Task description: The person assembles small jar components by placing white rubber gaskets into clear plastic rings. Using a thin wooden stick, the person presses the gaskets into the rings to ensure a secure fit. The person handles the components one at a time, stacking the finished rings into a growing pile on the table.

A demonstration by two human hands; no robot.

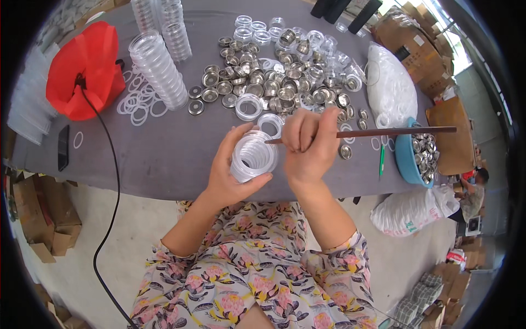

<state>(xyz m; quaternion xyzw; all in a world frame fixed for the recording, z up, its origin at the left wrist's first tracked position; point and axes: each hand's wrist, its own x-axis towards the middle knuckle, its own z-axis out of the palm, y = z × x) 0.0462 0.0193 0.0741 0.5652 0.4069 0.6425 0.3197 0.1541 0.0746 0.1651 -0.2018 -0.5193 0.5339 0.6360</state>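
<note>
My left hand (230,164) is wrapped round a short stack of clear plastic rings (253,154), its open end tilted up toward me. In my right fist (312,143) is a thin brown wooden stick (394,131), lying nearly level. Its tapered tip reaches the right side of the stack's rim; I cannot tell whether it touches. Just beyond my hands, another clear ring (270,126) and a small clear stack (249,107) rest on the grey table. Past them spreads a heap of small round silver metal cups (274,82).
Tall stacks of clear round cases (159,71) stand at the back left, beside loose flat white rings (139,101). A red cloth bundle (82,71) trails a black cable (115,181). On the right are a blue basin (406,153) of metal cups, a green pen-like tool (382,159) and a plastic bag (390,82).
</note>
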